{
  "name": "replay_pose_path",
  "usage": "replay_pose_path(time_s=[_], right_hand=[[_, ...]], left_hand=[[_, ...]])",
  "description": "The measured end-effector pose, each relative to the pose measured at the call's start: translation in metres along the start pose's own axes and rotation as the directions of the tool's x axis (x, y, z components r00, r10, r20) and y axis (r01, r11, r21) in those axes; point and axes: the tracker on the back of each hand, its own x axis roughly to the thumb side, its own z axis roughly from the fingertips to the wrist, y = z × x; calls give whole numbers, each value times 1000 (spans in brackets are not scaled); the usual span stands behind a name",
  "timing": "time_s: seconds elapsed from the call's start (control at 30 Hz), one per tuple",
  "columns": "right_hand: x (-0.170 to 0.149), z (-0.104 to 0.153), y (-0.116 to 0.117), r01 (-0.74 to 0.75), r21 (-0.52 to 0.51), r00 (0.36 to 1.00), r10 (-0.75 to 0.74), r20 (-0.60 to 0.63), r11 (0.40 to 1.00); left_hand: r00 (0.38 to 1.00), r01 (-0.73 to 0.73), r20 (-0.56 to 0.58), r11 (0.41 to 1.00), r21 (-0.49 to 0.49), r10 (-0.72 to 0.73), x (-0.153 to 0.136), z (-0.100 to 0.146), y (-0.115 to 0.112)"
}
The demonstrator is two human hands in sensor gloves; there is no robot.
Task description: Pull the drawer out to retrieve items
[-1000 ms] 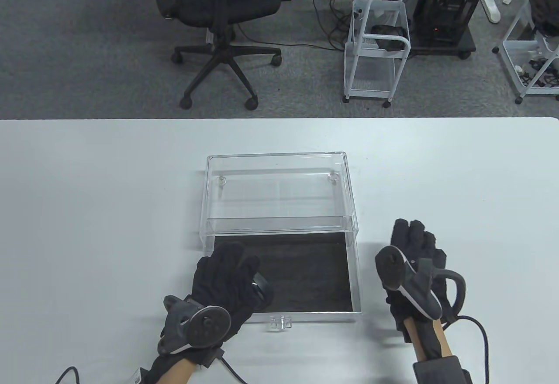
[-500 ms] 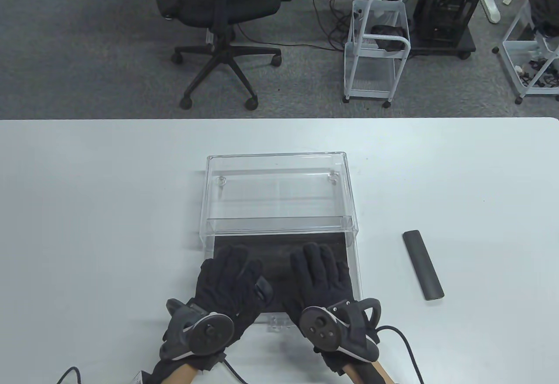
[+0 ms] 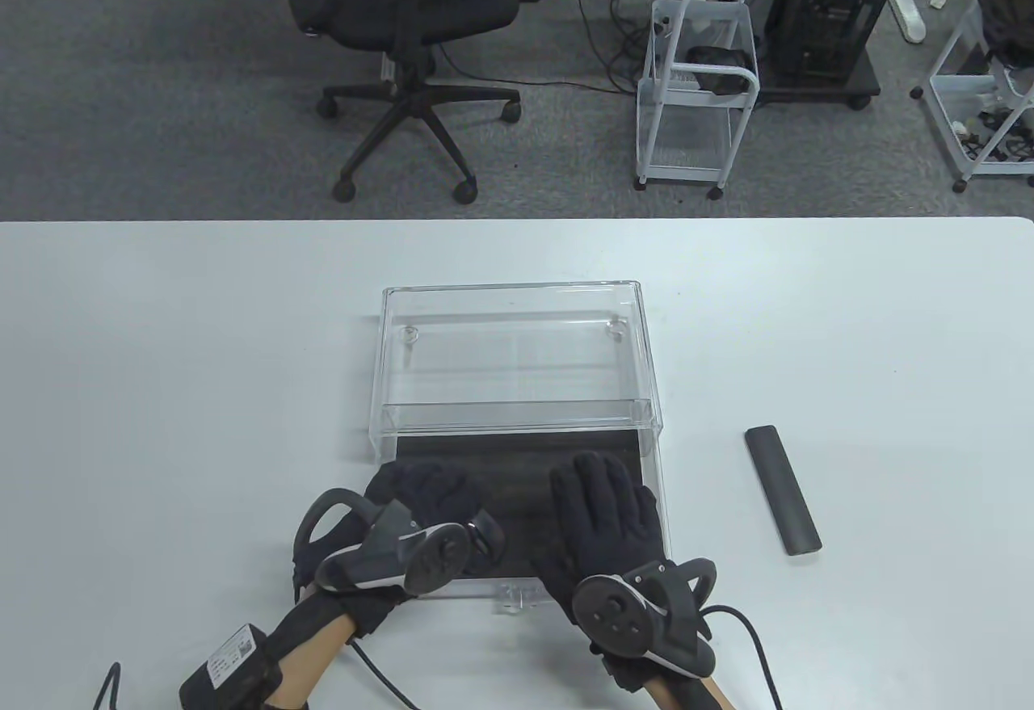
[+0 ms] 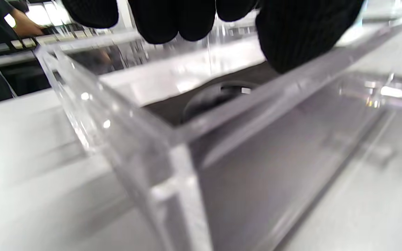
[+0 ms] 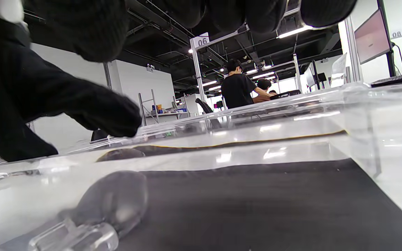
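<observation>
A clear acrylic case (image 3: 517,298) stands mid-table with its drawer (image 3: 661,516) pulled out toward me; the drawer has a black liner. A dark oval item (image 3: 487,536) lies on the liner near the front left; it also shows in the left wrist view (image 4: 218,99) and the right wrist view (image 5: 112,204). My left hand (image 3: 424,492) hovers over the drawer's left part, rolled on its side, fingers (image 4: 180,21) above the item and apart from it. My right hand (image 3: 602,504) is spread flat over the drawer's right part, holding nothing.
A black bar-shaped item (image 3: 782,489) lies on the table to the right of the drawer. The drawer's small clear handle (image 3: 517,597) sticks out at the front between my wrists. An office chair (image 3: 412,23) and wire carts (image 3: 699,88) stand beyond the table.
My right hand left the black bar on the table and moved left over the drawer. My left hand rolled onto its side and drew back slightly over the oval item.
</observation>
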Motion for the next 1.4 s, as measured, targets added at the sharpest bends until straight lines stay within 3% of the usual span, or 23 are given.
replay_pose_path(time_s=[0.17,0.33,0.63,0.73,1.07,1.23,1.4], right_hand=[[0,0,1,9,7,1000,-9,0,1000],[0,0,1,9,13,1000,-9,2,1000],[-2,1,2,22,18,1000,-22,-10,1000],[-5,0,4,28,23,999,-27,-27,999],[-10,-2,8,32,29,999,-31,-42,999],[-12,-1,9,59,21,998,-58,-31,998],[-8,2,7,93,48,994,-95,53,995]], left_hand=[[1000,-4,23,984,-177,8,-2,-21,-4],[997,78,29,957,-281,-73,4,-40,-13],[992,118,-3,926,-359,-127,7,-57,-22],[997,74,0,925,-372,-80,3,-57,-23],[999,28,-17,956,-293,-34,-5,-45,-21],[1000,24,-6,971,-239,-26,-5,-35,-1],[994,104,-14,992,-67,-105,9,-12,31]])
